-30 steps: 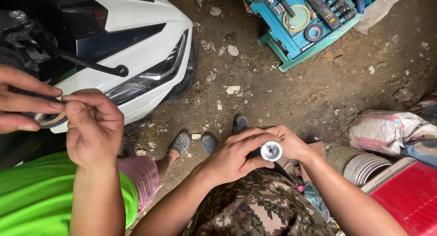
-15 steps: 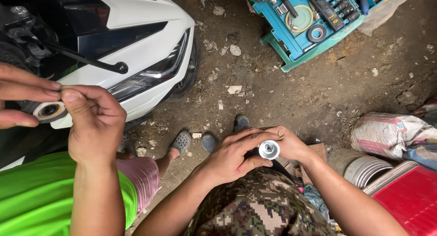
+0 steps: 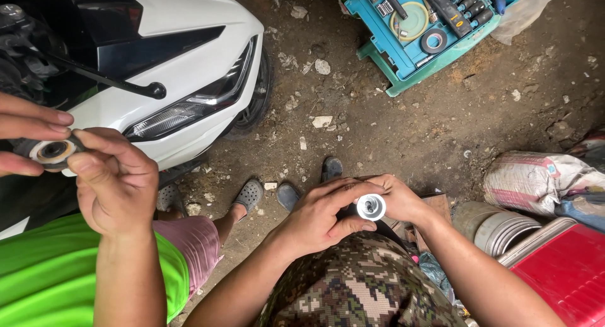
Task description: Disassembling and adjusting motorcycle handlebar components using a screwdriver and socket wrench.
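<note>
Left hand and right hand close together around a short white-rimmed metal cylinder, held above the camouflage lap. At far left, a co-worker's hands pinch a round bearing. Beyond: white scooter, teal toolbox on dirt floor.

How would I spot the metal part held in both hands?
Below the teal tool case, over the camouflage shirt, left hand and right hand close around a metal sleeve. Its shiny round end faces up, unlike the co-worker's dark ring.
</note>
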